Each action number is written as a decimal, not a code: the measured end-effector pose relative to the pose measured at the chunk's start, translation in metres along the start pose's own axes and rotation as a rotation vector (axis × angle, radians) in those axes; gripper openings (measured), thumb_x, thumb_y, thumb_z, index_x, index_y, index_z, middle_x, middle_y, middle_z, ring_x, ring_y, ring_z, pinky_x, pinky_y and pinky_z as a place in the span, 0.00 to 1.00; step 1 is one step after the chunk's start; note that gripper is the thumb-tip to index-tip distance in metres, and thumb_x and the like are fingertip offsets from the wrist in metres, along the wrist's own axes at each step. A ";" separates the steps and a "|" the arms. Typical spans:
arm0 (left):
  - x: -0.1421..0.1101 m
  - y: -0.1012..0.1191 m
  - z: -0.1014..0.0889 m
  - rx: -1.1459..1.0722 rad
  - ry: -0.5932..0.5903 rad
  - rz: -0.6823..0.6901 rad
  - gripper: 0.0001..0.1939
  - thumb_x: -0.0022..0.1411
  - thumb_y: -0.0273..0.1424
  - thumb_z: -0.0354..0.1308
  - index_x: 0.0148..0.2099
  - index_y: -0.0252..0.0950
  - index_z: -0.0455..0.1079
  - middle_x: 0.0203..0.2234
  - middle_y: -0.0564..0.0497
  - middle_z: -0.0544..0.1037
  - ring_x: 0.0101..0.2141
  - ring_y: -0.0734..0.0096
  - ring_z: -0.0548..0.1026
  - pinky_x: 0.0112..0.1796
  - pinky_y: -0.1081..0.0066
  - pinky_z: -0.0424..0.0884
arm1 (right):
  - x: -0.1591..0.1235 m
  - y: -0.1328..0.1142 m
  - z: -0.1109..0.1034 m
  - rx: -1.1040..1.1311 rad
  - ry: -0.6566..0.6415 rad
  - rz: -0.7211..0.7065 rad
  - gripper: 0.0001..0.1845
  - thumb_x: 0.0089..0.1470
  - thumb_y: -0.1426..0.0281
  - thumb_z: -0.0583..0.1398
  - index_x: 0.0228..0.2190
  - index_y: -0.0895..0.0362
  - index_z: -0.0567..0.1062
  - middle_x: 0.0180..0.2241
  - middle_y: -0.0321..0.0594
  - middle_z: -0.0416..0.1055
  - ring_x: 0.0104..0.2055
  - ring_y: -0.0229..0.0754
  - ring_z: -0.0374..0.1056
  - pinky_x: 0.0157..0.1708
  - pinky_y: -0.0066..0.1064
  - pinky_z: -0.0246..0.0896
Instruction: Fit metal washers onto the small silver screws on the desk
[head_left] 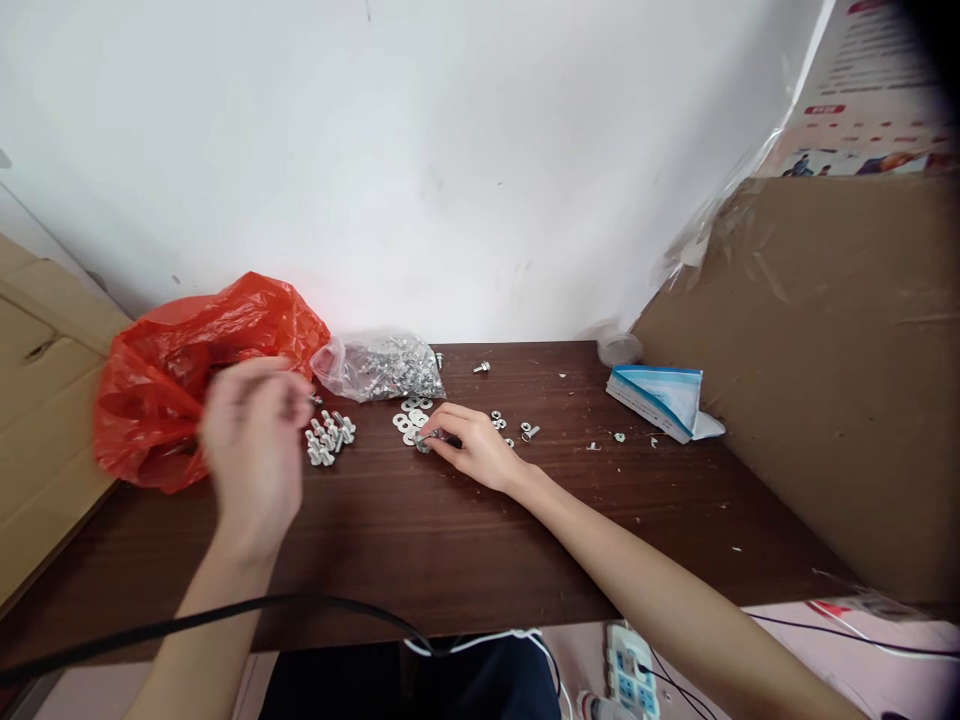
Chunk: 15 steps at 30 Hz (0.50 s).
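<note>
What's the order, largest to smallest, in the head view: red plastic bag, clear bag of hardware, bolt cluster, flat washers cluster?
1. Red plastic bag
2. Clear bag of hardware
3. Bolt cluster and flat washers cluster: too alike to rank, both clearly smaller.

Between the left hand (255, 440) and right hand (474, 446), the worktop (397, 560) gives open passage up to the bolts (328, 438) and washers (403, 424), which leave a narrow gap. A plastic bag (405, 368) blocks behind; a red bag (225, 310) bars the left, cardboard (847, 350) the right. A black cable (315, 600) crosses low.
</note>
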<state>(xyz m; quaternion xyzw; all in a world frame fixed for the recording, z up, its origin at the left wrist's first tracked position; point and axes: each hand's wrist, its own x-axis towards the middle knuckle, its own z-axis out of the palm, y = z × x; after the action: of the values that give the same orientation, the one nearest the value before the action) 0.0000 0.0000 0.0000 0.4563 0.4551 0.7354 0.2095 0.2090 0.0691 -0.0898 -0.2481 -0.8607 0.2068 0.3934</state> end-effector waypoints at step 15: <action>-0.039 -0.081 0.038 0.302 -0.574 -0.299 0.20 0.56 0.39 0.58 0.46 0.31 0.72 0.33 0.46 0.79 0.31 0.69 0.76 0.30 0.71 0.71 | 0.002 -0.001 -0.008 0.134 0.227 0.065 0.03 0.57 0.72 0.61 0.33 0.55 0.76 0.34 0.40 0.74 0.37 0.40 0.71 0.38 0.33 0.66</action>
<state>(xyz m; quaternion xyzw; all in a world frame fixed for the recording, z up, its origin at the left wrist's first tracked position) 0.0430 0.0306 -0.0821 0.5984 0.5429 0.4630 0.3643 0.2144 0.0705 -0.0833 -0.2709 -0.7864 0.2473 0.4970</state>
